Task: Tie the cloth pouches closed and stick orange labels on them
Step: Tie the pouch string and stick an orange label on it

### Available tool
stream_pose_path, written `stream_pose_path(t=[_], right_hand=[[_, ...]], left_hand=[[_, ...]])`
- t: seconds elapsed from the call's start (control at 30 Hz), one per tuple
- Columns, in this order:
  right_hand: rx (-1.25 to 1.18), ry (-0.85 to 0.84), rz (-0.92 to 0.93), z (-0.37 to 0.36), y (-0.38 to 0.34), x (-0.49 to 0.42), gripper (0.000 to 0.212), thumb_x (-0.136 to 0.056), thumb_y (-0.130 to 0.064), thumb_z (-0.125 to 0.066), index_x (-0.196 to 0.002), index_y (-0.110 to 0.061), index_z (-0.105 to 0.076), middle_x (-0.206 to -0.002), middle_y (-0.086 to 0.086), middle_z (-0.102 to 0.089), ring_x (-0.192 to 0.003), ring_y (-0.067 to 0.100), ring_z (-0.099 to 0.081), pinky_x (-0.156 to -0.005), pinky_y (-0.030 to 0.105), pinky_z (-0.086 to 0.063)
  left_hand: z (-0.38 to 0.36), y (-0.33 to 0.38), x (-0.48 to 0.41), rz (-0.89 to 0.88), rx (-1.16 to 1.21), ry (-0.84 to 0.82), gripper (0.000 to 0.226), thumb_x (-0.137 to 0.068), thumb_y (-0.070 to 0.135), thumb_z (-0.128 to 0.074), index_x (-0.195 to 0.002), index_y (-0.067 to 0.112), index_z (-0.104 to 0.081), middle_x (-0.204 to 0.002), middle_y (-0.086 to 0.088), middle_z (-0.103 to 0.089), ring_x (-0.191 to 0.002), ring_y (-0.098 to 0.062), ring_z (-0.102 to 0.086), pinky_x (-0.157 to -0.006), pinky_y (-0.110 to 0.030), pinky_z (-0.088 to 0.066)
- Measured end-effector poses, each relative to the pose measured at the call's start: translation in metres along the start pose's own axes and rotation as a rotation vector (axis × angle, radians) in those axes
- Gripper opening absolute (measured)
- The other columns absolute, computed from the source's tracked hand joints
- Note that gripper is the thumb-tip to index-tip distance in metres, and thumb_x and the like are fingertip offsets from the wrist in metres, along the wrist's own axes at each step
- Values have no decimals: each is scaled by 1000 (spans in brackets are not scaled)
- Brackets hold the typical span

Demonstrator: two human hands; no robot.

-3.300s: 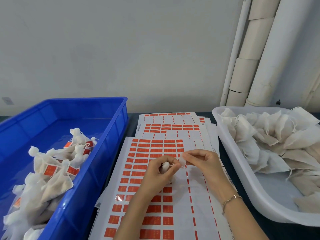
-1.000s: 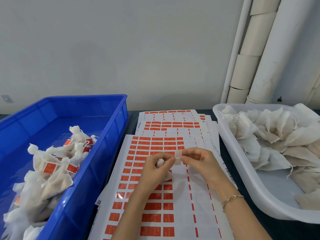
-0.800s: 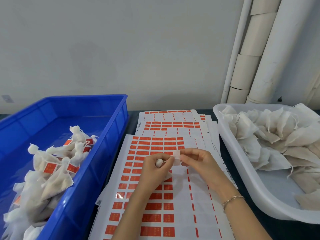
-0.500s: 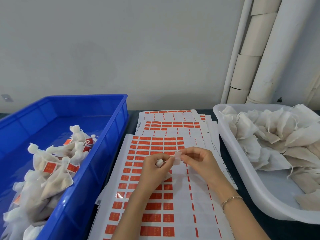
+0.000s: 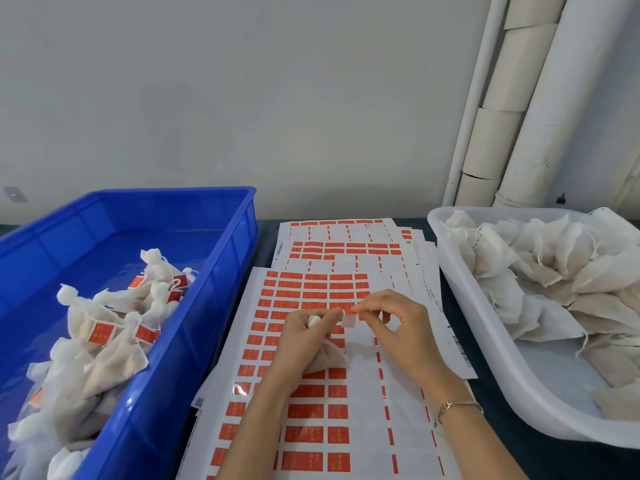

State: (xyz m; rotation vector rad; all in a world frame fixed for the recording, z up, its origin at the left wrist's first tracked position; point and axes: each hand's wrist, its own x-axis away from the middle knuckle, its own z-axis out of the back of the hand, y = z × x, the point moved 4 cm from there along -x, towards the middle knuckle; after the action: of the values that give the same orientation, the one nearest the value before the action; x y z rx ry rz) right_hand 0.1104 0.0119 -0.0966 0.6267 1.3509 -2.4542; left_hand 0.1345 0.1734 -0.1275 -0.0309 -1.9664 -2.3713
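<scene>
Midway above the label sheets (image 5: 363, 403), left hand (image 5: 304, 341) gripping a cloth pouch (image 5: 327, 358) by its neck, right hand (image 5: 398, 327) pinching a label (image 5: 349, 320) just beside it

The left hand (image 5: 304, 337) grips a cloth pouch (image 5: 327, 358) by its neck over the label sheets (image 5: 311, 427); the right hand (image 5: 398, 327) pinches a label (image 5: 349, 320), pale side showing, just beside it; a blue crate (image 5: 221, 271) of labelled pouches stands left; a white tub (image 5: 485, 341) of pouches right.
</scene>
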Motion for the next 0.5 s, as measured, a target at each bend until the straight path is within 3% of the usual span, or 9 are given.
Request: stream_pose_path(t=[0.3,0.5], right_hand=[[41,4,107,-2,-2,2,22,-79,-30,-64,-96,-23,-76,-95,-31,-55,-95,-7,-57,-77,4,-46],[52,-19,115,-6,4,2,19,-81,-27,-66,-97,-26,-76,-96,-27,-56,-99,-3,-56,-80,6,-47]], left_hand=[[1,-5,-3,66,31,38,22,-84,42,-67,-69,25,-69,-48,15,-58,-52,-6,-56,-44,-6,-39],[1,-6,-3,71,45,28,26,-83,43,-68,-64,26,-68,-48,15,-57,-53,-6,-55,-44,-6,-39]])
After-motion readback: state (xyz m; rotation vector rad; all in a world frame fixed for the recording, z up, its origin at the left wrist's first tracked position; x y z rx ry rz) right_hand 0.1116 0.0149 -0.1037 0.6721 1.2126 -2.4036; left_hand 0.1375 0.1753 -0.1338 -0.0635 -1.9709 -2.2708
